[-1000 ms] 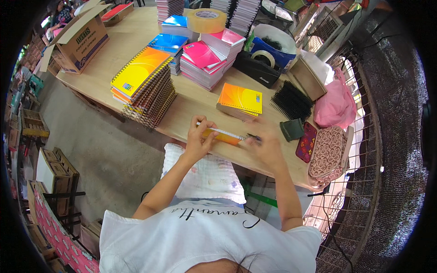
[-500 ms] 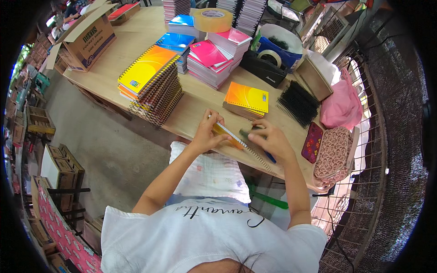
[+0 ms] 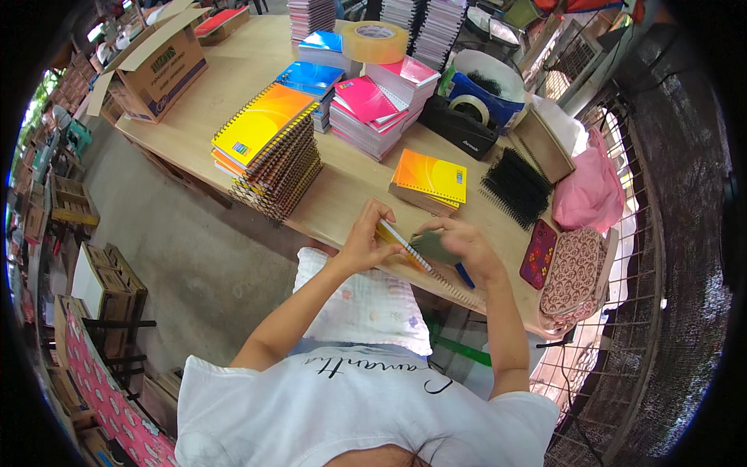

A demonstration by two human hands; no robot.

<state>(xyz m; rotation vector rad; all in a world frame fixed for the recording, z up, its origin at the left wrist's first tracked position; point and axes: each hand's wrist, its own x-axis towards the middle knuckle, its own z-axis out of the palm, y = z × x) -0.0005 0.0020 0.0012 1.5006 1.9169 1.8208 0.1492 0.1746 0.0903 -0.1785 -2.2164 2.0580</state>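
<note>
My left hand (image 3: pixel 366 240) grips a small yellow-orange notebook (image 3: pixel 391 236) near the table's front edge, its row of punched holes turned up. From the notebook's near end a loose wire coil (image 3: pixel 457 289) trails to the right, partly threaded along the spine. My right hand (image 3: pixel 471 247) pinches a dark green flat piece (image 3: pixel 437 247) close against the spine. Under this hand lies a slim blue thing (image 3: pixel 464 275), mostly hidden. Just beyond both hands sits a short stack of yellow-orange notebooks (image 3: pixel 429 177).
A tall stack of coil-bound notebooks (image 3: pixel 264 140) stands left. Behind are pink notebooks (image 3: pixel 366 117), blue notebooks (image 3: pixel 311 78) and a tape roll (image 3: pixel 375 43). Rightward are a tape dispenser (image 3: pixel 459 128), black coils (image 3: pixel 516 183), a phone (image 3: pixel 538 253) and a patterned pouch (image 3: pixel 573 276).
The dark green piece shows broader now and is turned up beside the spine. My right hand has shifted slightly with it. My left hand keeps holding the notebook; the whole view has shifted a little.
</note>
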